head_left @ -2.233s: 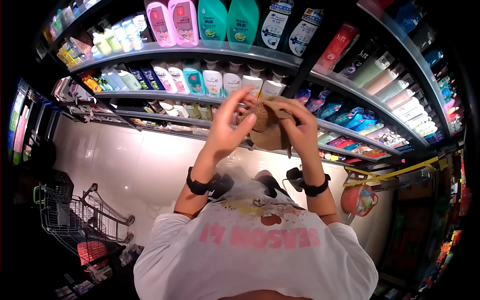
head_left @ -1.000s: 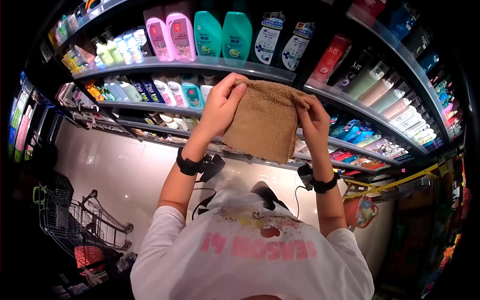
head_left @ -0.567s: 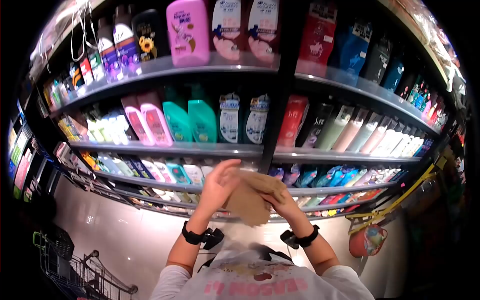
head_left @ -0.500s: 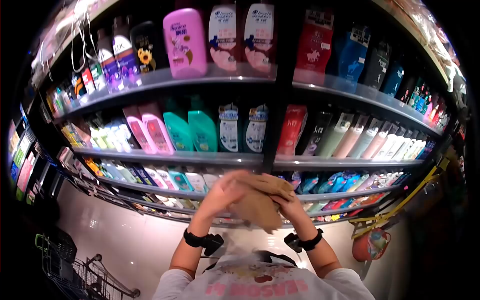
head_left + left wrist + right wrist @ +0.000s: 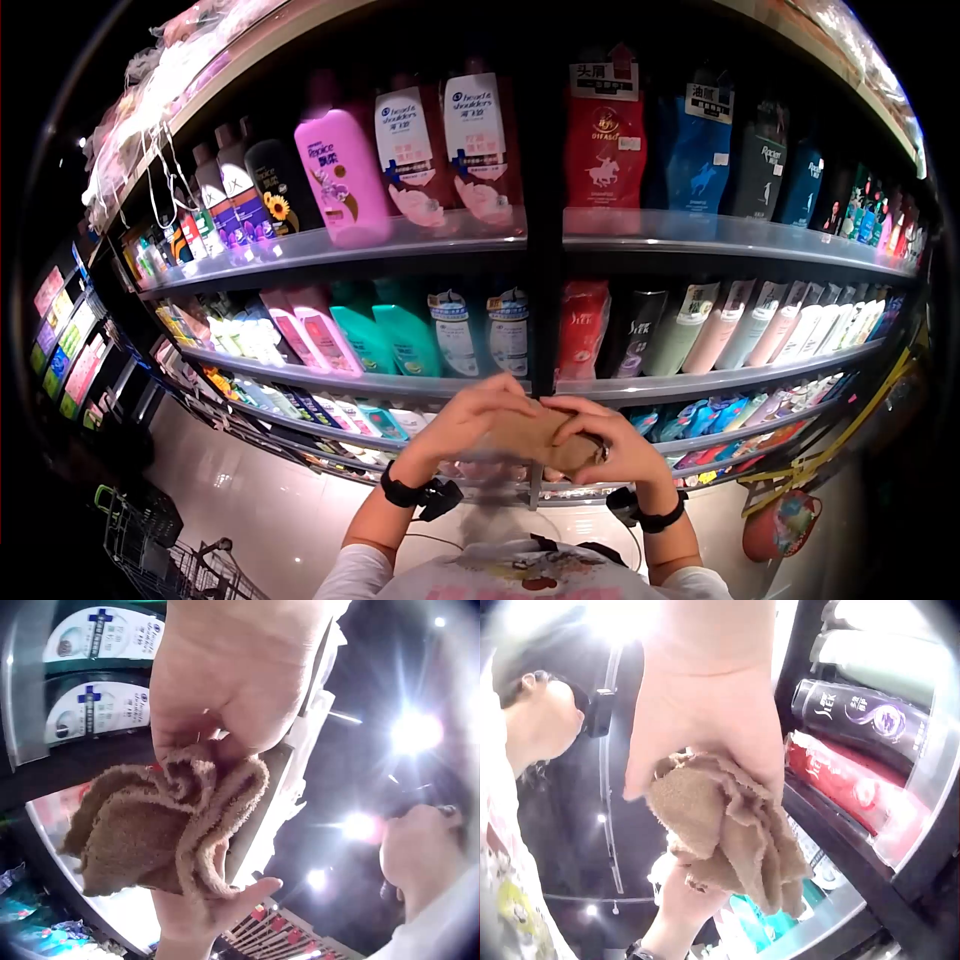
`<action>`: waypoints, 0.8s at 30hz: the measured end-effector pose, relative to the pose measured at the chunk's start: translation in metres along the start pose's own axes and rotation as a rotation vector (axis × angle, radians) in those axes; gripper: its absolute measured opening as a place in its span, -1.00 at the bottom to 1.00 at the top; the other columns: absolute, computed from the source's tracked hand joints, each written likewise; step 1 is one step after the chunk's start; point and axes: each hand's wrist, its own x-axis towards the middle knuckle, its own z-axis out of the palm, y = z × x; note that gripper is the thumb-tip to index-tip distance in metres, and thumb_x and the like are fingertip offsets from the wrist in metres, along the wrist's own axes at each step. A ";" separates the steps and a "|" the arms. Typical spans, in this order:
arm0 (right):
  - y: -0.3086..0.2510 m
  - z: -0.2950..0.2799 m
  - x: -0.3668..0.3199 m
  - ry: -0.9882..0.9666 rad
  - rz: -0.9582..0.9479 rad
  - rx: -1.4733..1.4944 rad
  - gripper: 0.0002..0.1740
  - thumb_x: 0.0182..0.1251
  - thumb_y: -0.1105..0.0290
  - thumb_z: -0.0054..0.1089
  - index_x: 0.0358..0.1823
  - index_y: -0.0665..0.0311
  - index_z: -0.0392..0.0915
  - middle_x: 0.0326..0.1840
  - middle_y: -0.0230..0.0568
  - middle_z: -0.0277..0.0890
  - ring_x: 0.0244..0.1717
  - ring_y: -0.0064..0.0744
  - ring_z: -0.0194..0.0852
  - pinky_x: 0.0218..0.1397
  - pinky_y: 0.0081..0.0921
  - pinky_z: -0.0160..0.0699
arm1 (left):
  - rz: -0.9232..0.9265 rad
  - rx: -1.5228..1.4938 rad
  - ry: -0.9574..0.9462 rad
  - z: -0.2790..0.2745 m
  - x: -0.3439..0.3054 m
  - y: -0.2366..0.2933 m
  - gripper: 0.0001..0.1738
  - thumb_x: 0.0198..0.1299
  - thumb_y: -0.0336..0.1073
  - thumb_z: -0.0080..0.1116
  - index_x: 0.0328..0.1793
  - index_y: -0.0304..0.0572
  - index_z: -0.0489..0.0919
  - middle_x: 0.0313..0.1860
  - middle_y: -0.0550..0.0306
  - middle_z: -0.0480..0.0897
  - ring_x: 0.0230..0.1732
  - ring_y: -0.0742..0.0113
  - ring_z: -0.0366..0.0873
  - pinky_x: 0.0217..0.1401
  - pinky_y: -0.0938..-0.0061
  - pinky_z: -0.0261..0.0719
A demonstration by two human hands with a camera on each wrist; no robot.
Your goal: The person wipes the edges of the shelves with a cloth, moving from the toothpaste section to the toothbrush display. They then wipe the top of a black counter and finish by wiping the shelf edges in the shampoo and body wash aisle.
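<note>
A brown terry towel [image 5: 545,438], small and bunched into folds, is held between both hands in front of the shelves. My left hand [image 5: 468,420] pinches its left side; in the left wrist view, the towel [image 5: 135,832] hangs in loose layers from the thumb and fingers. My right hand [image 5: 622,452] curls round the other end. Seen from the right wrist, the crumpled towel [image 5: 731,829] fills the space below the palm, its folds partly hiding the left hand [image 5: 694,900]. A dark band sits on each wrist.
Store shelves [image 5: 450,240] carry rows of shampoo bottles, among them a pink bottle [image 5: 342,180] and a red bottle [image 5: 605,160]. At lower left stands a shopping cart [image 5: 165,545]. A red bucket [image 5: 775,525] is at lower right, by a yellow frame [image 5: 800,475].
The towel, spread flat between the hands about a second ago, is now gathered into a folded bunch. The head view has tilted up, showing higher shelves.
</note>
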 end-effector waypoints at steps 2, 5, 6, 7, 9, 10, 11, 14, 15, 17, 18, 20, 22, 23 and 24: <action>0.012 -0.008 0.002 0.129 0.038 0.229 -0.35 -0.11 0.37 0.45 0.09 0.27 0.39 0.28 0.03 0.26 0.26 -0.13 0.28 0.21 -0.34 0.31 | 0.210 0.147 -0.154 -0.003 0.014 0.015 -0.66 -0.07 -0.59 -0.13 -0.20 -0.25 0.62 -0.19 0.07 0.48 -0.10 0.21 0.46 0.01 0.45 0.38; -0.016 -0.013 0.022 0.181 0.058 0.094 -0.21 -0.02 0.33 0.41 0.25 0.26 0.20 0.17 0.01 0.35 0.15 -0.18 0.38 0.18 -0.36 0.34 | 0.251 0.230 -0.144 0.012 0.036 0.039 -0.66 -0.21 -0.61 -0.12 -0.33 -0.21 0.64 -0.21 0.02 0.48 -0.12 0.12 0.46 0.00 0.42 0.39; -0.023 -0.015 0.028 0.179 0.121 0.037 -0.22 -0.01 0.34 0.40 0.26 0.27 0.20 0.14 0.01 0.38 0.12 -0.20 0.41 0.16 -0.37 0.36 | 0.273 0.300 -0.119 0.016 0.043 0.044 -0.64 -0.29 -0.62 -0.12 -0.38 -0.22 0.65 -0.22 0.02 0.49 -0.14 0.12 0.47 -0.01 0.42 0.38; -0.029 -0.020 0.032 0.198 0.159 -0.052 -0.25 0.01 0.33 0.38 0.25 0.28 0.22 0.02 0.01 0.45 0.04 -0.21 0.48 0.09 -0.40 0.42 | 0.304 0.310 -0.046 0.018 0.049 0.046 -0.62 -0.32 -0.63 -0.13 -0.38 -0.20 0.64 -0.24 0.02 0.48 -0.17 0.10 0.47 -0.05 0.43 0.40; -0.032 -0.031 0.039 0.234 0.141 -0.037 -0.35 0.04 0.37 0.33 0.20 0.29 0.28 -0.09 0.02 0.50 -0.04 -0.18 0.54 0.01 -0.41 0.46 | 0.329 0.296 -0.037 0.008 0.059 0.062 -0.72 -0.25 -0.60 0.00 -0.38 -0.21 0.65 -0.25 0.06 0.48 -0.18 0.18 0.47 -0.08 0.45 0.41; -0.033 -0.039 0.043 0.243 0.110 -0.054 -0.37 0.04 0.38 0.31 0.18 0.28 0.30 -0.10 0.02 0.51 -0.05 -0.19 0.54 0.00 -0.41 0.47 | 0.316 0.241 -0.052 0.001 0.063 0.068 -0.75 -0.23 -0.58 0.06 -0.37 -0.22 0.65 -0.23 0.08 0.48 -0.18 0.22 0.46 -0.08 0.46 0.40; -0.038 -0.049 0.047 0.236 0.086 -0.129 -0.40 0.04 0.42 0.27 0.16 0.28 0.31 -0.13 0.02 0.51 -0.11 -0.17 0.57 -0.03 -0.42 0.48 | 0.375 0.196 -0.157 -0.009 0.067 0.071 -0.75 -0.15 -0.51 0.10 -0.26 -0.17 0.62 -0.16 0.05 0.48 -0.15 0.22 0.48 -0.11 0.45 0.43; -0.051 -0.074 0.065 0.261 -0.003 -0.288 -0.53 0.03 0.45 0.22 0.01 0.31 0.33 -0.22 -0.01 0.52 -0.21 -0.07 0.57 -0.11 -0.42 0.50 | 0.374 0.464 0.103 0.004 0.069 0.081 -0.77 -0.12 -0.43 0.23 -0.25 -0.18 0.60 -0.17 0.05 0.47 -0.16 0.19 0.48 -0.11 0.45 0.43; -0.059 -0.077 0.073 0.276 0.010 -0.292 -0.55 0.00 0.45 0.22 -0.03 0.32 0.33 -0.27 -0.02 0.50 -0.23 -0.04 0.55 -0.14 -0.40 0.50 | 0.383 0.549 0.206 0.007 0.071 0.077 -0.77 -0.10 -0.39 0.28 -0.24 -0.18 0.59 -0.17 0.03 0.45 -0.16 0.16 0.47 -0.11 0.44 0.44; -0.060 -0.084 0.086 0.263 -0.072 -0.463 -0.45 -0.06 0.43 0.25 0.04 0.29 0.31 -0.18 -0.01 0.40 -0.17 0.02 0.48 -0.14 -0.32 0.49 | 0.442 0.589 0.327 0.008 0.080 0.078 -0.76 -0.08 -0.48 0.23 -0.21 -0.21 0.57 -0.15 -0.01 0.44 -0.15 0.11 0.48 -0.11 0.41 0.46; -0.064 -0.085 0.090 0.249 -0.087 -0.531 -0.41 -0.07 0.43 0.26 0.07 0.27 0.30 -0.14 0.00 0.36 -0.15 0.04 0.45 -0.13 -0.30 0.48 | 0.472 0.597 0.390 0.006 0.084 0.075 -0.76 -0.08 -0.51 0.22 -0.20 -0.22 0.57 -0.15 -0.02 0.44 -0.15 0.10 0.48 -0.11 0.41 0.46; -0.054 -0.082 0.091 0.227 -0.133 -0.557 -0.31 -0.07 0.48 0.23 0.19 0.23 0.24 -0.07 0.00 0.29 -0.11 0.08 0.40 -0.11 -0.29 0.47 | 0.569 0.733 0.536 0.003 0.092 0.067 -0.75 -0.06 -0.57 0.18 -0.18 -0.28 0.56 -0.12 -0.08 0.44 -0.16 0.00 0.49 -0.11 0.36 0.50; -0.043 -0.073 0.090 0.331 -0.116 -0.541 -0.32 -0.08 0.57 0.21 0.20 0.18 0.29 -0.03 0.00 0.29 -0.09 0.10 0.40 -0.09 -0.27 0.48 | 0.643 0.836 0.603 0.002 0.098 0.056 -0.71 -0.05 -0.59 0.16 -0.13 -0.28 0.57 -0.10 -0.09 0.45 -0.14 -0.03 0.49 -0.10 0.33 0.50; -0.044 -0.073 0.093 0.331 -0.111 -0.548 -0.32 -0.08 0.57 0.21 0.20 0.18 0.29 -0.03 0.00 0.29 -0.09 0.10 0.40 -0.09 -0.27 0.48 | 0.645 0.828 0.602 -0.001 0.102 0.052 -0.71 -0.05 -0.59 0.16 -0.13 -0.28 0.57 -0.10 -0.09 0.45 -0.14 -0.03 0.49 -0.10 0.33 0.50; -0.046 -0.073 0.097 0.407 -0.166 -0.619 -0.33 -0.08 0.60 0.20 0.18 0.15 0.33 -0.01 0.00 0.28 -0.08 0.10 0.41 -0.08 -0.27 0.48 | 0.712 0.919 0.630 -0.005 0.107 0.050 -0.69 -0.05 -0.58 0.14 -0.10 -0.27 0.57 -0.09 -0.10 0.45 -0.13 -0.04 0.49 -0.09 0.31 0.49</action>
